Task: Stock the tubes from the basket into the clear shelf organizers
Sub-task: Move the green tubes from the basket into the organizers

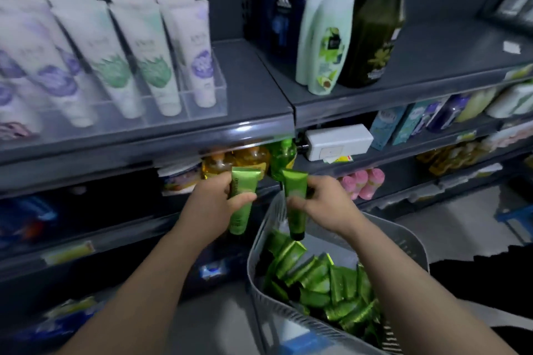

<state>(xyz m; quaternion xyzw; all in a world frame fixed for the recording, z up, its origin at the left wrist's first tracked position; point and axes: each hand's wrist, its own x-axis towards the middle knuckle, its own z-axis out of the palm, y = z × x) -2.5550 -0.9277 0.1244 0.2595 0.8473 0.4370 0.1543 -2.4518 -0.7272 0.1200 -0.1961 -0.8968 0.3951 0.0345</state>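
Note:
My left hand (212, 204) grips a green tube (243, 183) upright, cap down, in front of the lower shelves. My right hand (324, 204) holds a second green tube (294, 187) the same way, just above the grey basket (261, 239). Several more green tubes (320, 277) lie piled in the basket at lower right. On the upper shelf at left stands a clear organizer (216, 89) with white tubes (150, 49) leaning in its compartments, printed with green or purple flowers.
Pale green and dark bottles (328, 40) stand on the upper shelf (259, 89) to the right of the organizer. Yellow and green bottles (251, 157) sit on the shelf behind my hands. A white box (337, 141) hangs under the shelf edge. Pink bottles are lower right.

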